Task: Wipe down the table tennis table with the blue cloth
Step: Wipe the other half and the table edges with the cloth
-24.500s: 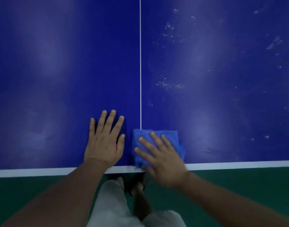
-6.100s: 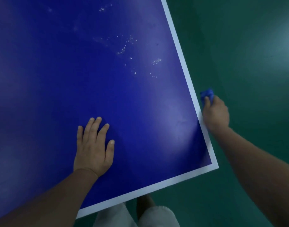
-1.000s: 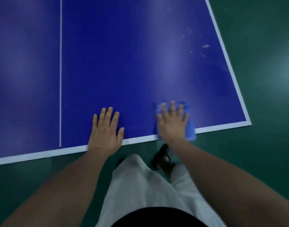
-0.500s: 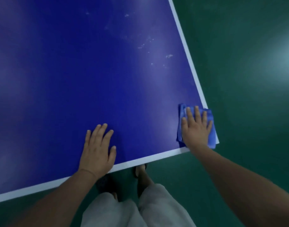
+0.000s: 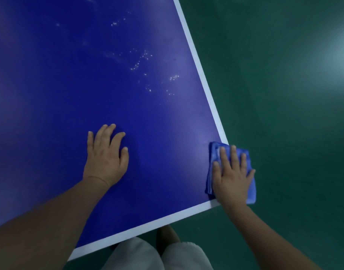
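Observation:
The table tennis table (image 5: 69, 94) is dark blue with a white border line. Its near right corner lies under the folded blue cloth (image 5: 215, 152), which hangs partly over the right edge. My right hand (image 5: 232, 176) presses flat on the cloth, fingers spread. My left hand (image 5: 105, 158) rests flat on the bare table surface to the left, fingers apart, holding nothing. White specks and smears (image 5: 143, 59) dot the surface farther up, near the right edge.
Green floor (image 5: 284, 94) surrounds the table on the right and below. My legs in light trousers (image 5: 140, 256) and a foot (image 5: 169, 234) show below the table's near edge.
My right hand has slid the cloth rightward along the near edge to the table's right corner. My left hand has stayed flat on the table. The view has swung right.

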{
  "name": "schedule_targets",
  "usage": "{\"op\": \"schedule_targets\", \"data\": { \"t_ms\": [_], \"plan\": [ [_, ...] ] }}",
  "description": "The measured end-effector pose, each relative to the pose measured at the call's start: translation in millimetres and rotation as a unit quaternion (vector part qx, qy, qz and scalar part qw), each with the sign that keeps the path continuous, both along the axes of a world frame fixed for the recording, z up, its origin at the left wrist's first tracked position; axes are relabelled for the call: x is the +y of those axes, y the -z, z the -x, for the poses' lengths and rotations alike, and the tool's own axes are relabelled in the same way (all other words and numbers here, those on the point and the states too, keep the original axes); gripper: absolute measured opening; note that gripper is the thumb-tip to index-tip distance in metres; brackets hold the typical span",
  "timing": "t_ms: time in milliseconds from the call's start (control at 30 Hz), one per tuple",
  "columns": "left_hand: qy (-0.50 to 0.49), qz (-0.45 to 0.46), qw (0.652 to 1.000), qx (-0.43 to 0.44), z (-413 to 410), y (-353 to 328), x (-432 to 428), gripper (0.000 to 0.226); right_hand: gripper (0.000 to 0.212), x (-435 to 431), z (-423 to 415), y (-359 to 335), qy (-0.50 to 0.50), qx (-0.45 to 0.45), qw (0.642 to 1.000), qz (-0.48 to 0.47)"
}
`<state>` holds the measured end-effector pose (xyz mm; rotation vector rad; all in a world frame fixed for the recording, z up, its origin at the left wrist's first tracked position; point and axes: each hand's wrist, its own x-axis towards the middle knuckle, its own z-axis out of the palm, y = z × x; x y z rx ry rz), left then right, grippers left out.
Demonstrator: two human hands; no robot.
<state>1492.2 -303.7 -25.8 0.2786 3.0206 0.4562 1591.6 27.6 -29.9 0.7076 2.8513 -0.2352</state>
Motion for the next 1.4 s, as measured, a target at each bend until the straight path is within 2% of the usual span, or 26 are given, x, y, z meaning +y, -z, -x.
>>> {"op": "schedule_targets", "data": {
  "t_ms": [100,167,200,267,300,333,367,467,533,567,633,667,733,767,800,867,933,1000,1033,1100,1133,1167,1233,1300,1367,1400],
  "plan": [
    [-0.001,-0.002,1.000,-0.002,-1,1,0,0.051,0.062,-22,7,0,0.049,0.036,0.998,-0.013],
    [-0.001,-0.014,1.000,-0.003,-1,1,-1,0.052,0.057,-60,14,2,-0.063,0.064,0.996,-0.027],
    [-0.003,-0.020,1.000,-0.003,-1,1,-2,0.053,0.055,-82,17,3,-0.190,0.071,0.979,-0.016],
    [-0.009,-0.027,1.000,-0.003,1,2,-2,0.053,0.052,-112,26,3,-0.460,0.073,0.885,0.023],
    [-0.010,-0.029,1.000,-0.001,1,3,-2,0.053,0.052,-111,42,5,-0.544,0.071,0.835,0.045],
    [-0.010,-0.030,1.000,0.002,1,4,-2,0.053,0.052,-104,65,7,-0.579,0.074,0.810,0.053],
    [-0.010,-0.031,0.999,0.004,1,5,-1,0.053,0.053,-91,91,10,-0.558,0.089,0.824,0.043],
    [-0.010,-0.032,0.999,0.005,3,4,-1,0.052,0.059,-30,165,8,-0.280,0.103,0.955,-0.009],
    [-0.008,-0.031,0.999,0.004,2,4,-1,0.052,0.063,-5,180,1,-0.134,0.065,0.989,0.015],
    [-0.007,-0.029,1.000,0.002,2,4,-2,0.052,0.064,-12,172,1,-0.118,0.068,0.991,0.018],
    [-0.008,-0.023,1.000,-0.001,2,4,-2,0.052,0.061,-46,132,2,-0.208,0.090,0.974,-0.002],
    [-0.009,-0.020,1.000,-0.001,2,4,-2,0.052,0.058,-64,106,2,-0.298,0.091,0.950,0.016],
    [-0.010,-0.020,1.000,0.001,2,5,-2,0.052,0.055,-80,66,1,-0.470,0.072,0.878,0.052],
    [-0.009,-0.022,1.000,0.001,2,4,-2,0.052,0.055,-73,65,1,-0.507,0.074,0.856,0.070],
    [-0.008,-0.024,1.000,0.000,2,4,-2,0.052,0.057,-58,76,2,-0.495,0.083,0.861,0.084],
    [-0.010,-0.023,1.000,-0.002,2,3,-1,0.052,0.060,-29,114,2,-0.374,0.108,0.920,0.051],
    [-0.007,-0.019,1.000,-0.007,2,3,-2,0.052,0.062,-4,152,-4,-0.231,0.054,0.971,0.009],
    [-0.001,-0.019,1.000,-0.009,2,3,-3,0.053,0.062,-6,166,-7,-0.149,0.008,0.989,0.013],
    [0.000,-0.025,1.000,-0.008,2,3,-3,0.054,0.062,-17,164,-8,-0.143,0.013,0.990,0.004],
    [-0.006,-0.059,0.998,-0.008,1,3,-4,0.058,0.060,-55,142,-5,-0.230,0.057,0.972,-0.016],
    [-0.015,-0.081,0.997,-0.003,0,3,-5,0.061,0.057,-80,129,-3,-0.311,0.082,0.947,-0.003],
    [-0.029,-0.103,0.994,0.006,0,3,-5,0.065,0.055,-108,118,1,-0.402,0.098,0.910,0.014],
    [-0.069,-0.144,0.987,0.023,1,2,-6,0.074,0.056,-165,111,-2,-0.544,0.063,0.834,0.060],
    [-0.134,-0.183,0.973,0.034,2,1,-6,0.077,0.060,-207,133,-7,-0.613,0.033,0.783,0.099],
    [-0.200,-0.217,0.955,0.032,7,0,-5,0.074,0.060,-220,174,-6,-0.639,0.023,0.765,0.075],
    [-0.209,-0.219,0.953,0.025,8,0,-3,0.072,0.058,-213,196,-3,-0.624,0.036,0.778,0.054]
  ]
}}
